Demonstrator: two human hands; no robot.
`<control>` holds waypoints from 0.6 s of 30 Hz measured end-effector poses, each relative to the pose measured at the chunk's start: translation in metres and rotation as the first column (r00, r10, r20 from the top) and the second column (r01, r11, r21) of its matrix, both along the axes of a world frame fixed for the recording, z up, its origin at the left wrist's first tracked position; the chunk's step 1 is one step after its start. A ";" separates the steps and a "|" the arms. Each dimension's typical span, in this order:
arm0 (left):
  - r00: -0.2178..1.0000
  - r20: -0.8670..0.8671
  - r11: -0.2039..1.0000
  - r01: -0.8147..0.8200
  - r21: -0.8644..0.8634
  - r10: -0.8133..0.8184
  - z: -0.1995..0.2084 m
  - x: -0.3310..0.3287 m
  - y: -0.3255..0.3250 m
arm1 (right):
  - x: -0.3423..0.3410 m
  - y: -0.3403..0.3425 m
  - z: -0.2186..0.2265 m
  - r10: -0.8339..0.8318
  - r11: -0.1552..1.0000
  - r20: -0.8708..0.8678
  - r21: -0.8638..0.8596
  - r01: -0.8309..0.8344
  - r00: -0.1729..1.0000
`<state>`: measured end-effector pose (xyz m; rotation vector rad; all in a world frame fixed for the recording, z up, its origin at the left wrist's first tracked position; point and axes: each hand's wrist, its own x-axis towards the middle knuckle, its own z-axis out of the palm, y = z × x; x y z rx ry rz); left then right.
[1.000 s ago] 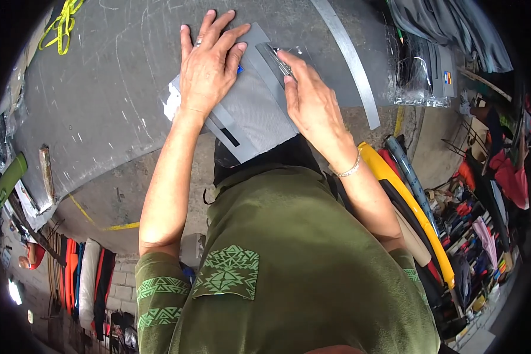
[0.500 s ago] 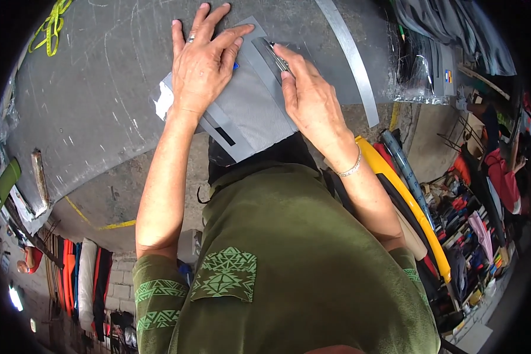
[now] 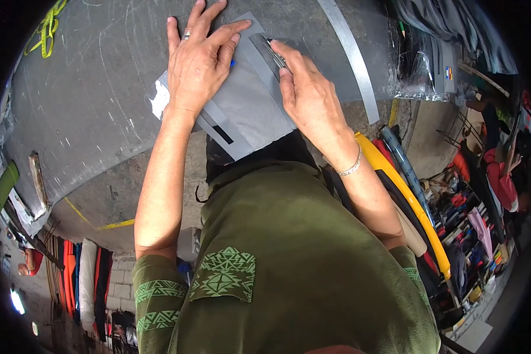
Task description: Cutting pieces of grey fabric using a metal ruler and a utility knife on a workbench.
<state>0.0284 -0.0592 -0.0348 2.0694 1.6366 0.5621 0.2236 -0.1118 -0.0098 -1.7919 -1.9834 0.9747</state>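
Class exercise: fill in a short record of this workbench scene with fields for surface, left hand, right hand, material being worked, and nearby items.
Surface: scratched grey worktable
Left hand: left hand pressed flat, fingers spread, on the grey fabric piece; ring on one finger
Right hand: right hand holds a slim metal cutting tool against the fabric's upper edge; bracelet on the wrist
Material: grey fabric piece with a dark slot near its lower edge, overhanging the table's near edge
Nearby: long grey strip to the right; yellow-green cord at far left; clear plastic bag at far right
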 end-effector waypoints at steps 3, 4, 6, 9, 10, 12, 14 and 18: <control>1.000 -0.007 1.000 -0.001 0.005 0.001 0.000 0.001 0.000 | 0.000 0.000 -0.002 0.000 1.000 0.004 0.005 0.000 1.000; 1.000 -0.006 1.000 0.000 0.004 0.000 0.001 0.001 0.000 | 0.001 -0.001 -0.004 0.014 0.999 0.020 0.042 -0.015 1.000; 1.000 -0.013 1.000 -0.006 -0.018 0.006 0.002 0.002 0.001 | 0.001 -0.002 -0.006 0.028 0.997 0.035 0.077 -0.031 0.999; 1.000 -0.008 1.000 -0.006 -0.013 0.005 0.002 0.001 0.001 | 0.000 -0.002 -0.005 0.031 0.997 0.032 0.066 -0.033 0.999; 1.000 -0.008 1.000 -0.005 -0.014 0.004 0.002 0.001 0.001 | 0.000 -0.002 -0.004 0.033 0.998 0.048 0.060 -0.035 0.998; 1.000 -0.009 1.000 -0.005 -0.014 0.005 0.002 0.002 0.001 | -0.001 -0.002 -0.003 0.033 0.998 0.064 0.052 -0.036 0.997; 1.000 -0.015 1.000 -0.003 -0.020 0.003 0.003 0.002 0.002 | -0.001 -0.002 -0.002 0.035 0.999 0.087 0.030 -0.037 0.996; 1.000 -0.004 1.000 -0.011 -0.018 0.011 0.001 0.002 0.000 | -0.004 -0.002 0.001 0.043 0.999 0.095 0.019 -0.045 0.995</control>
